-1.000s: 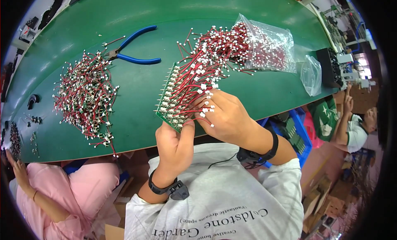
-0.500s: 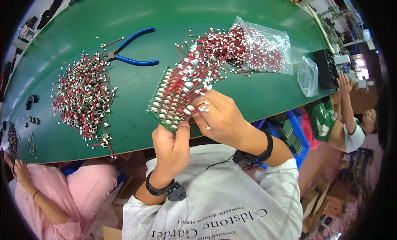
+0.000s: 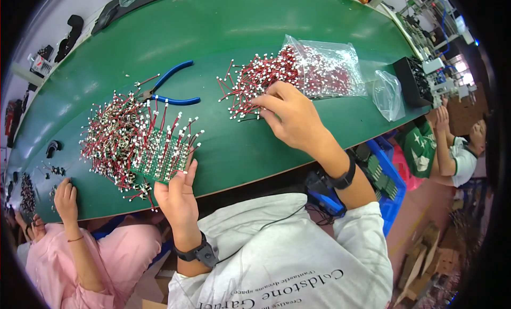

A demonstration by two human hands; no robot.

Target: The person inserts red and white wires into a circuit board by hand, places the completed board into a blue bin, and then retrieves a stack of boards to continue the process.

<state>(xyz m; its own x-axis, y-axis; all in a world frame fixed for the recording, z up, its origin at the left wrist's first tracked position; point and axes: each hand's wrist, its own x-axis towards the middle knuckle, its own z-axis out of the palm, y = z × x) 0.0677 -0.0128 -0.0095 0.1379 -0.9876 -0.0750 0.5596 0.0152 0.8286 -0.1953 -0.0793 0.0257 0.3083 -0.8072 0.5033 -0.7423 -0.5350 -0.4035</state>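
My left hand (image 3: 178, 198) grips a green circuit board panel (image 3: 153, 173) by its near right edge, thumb on top. Rows of white connectors cover the panel, and several red wires with white plugs stand up from it. The panel lies against the right side of a heap of small green boards with red wires (image 3: 109, 133). Farther right, my right hand (image 3: 291, 116) has its fingers bent at the near edge of a pile of red wire leads with white plugs (image 3: 269, 69). Whatever is between those fingertips is too small to make out.
Blue-handled pliers (image 3: 178, 100) lie beyond the panel. A clear plastic bag of leads (image 3: 332, 69), a crumpled clear bag (image 3: 388, 95) and a black box (image 3: 412, 80) stand to the right. Another person's hand (image 3: 66, 200) rests at the left table edge. A blue crate (image 3: 391, 208) holds boards below.
My left hand has carried the panel left, to the heap of wired boards. My right hand has left the panel and moved up to the pile of leads.
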